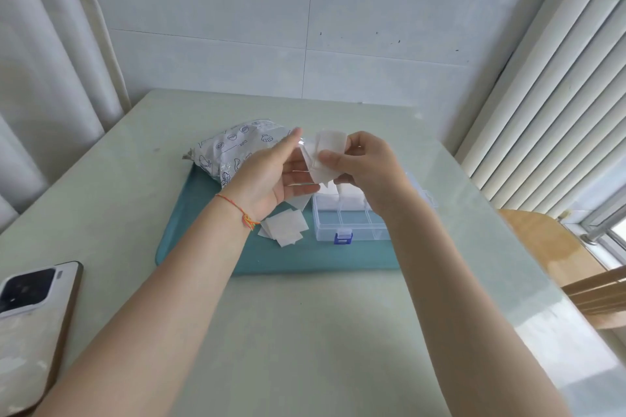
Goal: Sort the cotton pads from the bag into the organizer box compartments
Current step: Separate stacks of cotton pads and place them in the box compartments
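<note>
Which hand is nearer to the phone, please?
Left. The left hand is raised over the tray's left part, on the phone's side; the right hand is farther right, above the box.

bag [237, 152] behind loose pads [284, 227], box [352, 223] right

Phone [32, 322] face-down, table's [305, 332] left edge; teal tray [305, 257] mid-table.

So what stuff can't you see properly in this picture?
- Far compartments of the organizer box, head view: the right hand and forearm cover them, so how full they are is unclear.
- How many cotton pads the hands hold: they overlap.
- Bag opening: behind the left hand.
- Phone: cut off by the left edge.
- Print on the bag: too small to read.
</note>
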`<state>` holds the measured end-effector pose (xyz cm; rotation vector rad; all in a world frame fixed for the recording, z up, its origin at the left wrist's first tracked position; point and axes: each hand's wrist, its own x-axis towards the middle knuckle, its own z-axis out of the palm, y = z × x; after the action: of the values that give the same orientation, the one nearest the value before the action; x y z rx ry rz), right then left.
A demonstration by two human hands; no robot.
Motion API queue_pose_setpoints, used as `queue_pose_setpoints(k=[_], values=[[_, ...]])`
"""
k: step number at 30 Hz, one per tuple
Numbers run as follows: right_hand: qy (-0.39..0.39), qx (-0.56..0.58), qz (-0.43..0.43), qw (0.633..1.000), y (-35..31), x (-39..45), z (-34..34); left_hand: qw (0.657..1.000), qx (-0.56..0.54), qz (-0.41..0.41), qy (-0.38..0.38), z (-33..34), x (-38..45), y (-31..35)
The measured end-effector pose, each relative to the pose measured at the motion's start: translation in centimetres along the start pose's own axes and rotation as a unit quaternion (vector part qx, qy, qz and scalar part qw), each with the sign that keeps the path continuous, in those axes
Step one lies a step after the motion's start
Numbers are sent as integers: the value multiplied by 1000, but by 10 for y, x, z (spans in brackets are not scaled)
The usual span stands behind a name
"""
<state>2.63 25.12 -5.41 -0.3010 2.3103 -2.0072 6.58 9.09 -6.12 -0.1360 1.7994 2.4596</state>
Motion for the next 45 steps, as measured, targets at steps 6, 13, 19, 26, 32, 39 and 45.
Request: queue_pose_setpoints(k=[6, 13, 19, 26, 32, 39, 45], values=[[-10, -10, 1, 1000, -4, -5, 0, 998, 29, 30, 52, 1, -1, -5], [-4, 25, 12, 1000, -9, -7, -12, 991, 67, 34, 112, -12, 5, -3], [-40, -32, 37, 998, -3, -8, -3, 996, 53, 35, 55, -13, 4, -3], [-14, -41, 29, 999, 2, -8, 9, 1000, -8, 18, -1, -8, 4, -1], [-82, -210, -57, 973, -5, -14, 16, 994, -81, -55, -54, -1, -1, -3], [-162, -391, -172, 889, -12, -28, 18, 982, -120, -106, -103, -6, -2, -3], [-166, -382, -174, 893, -9, -27, 23, 984, -95, -74, -133, -1, -4, -5]])
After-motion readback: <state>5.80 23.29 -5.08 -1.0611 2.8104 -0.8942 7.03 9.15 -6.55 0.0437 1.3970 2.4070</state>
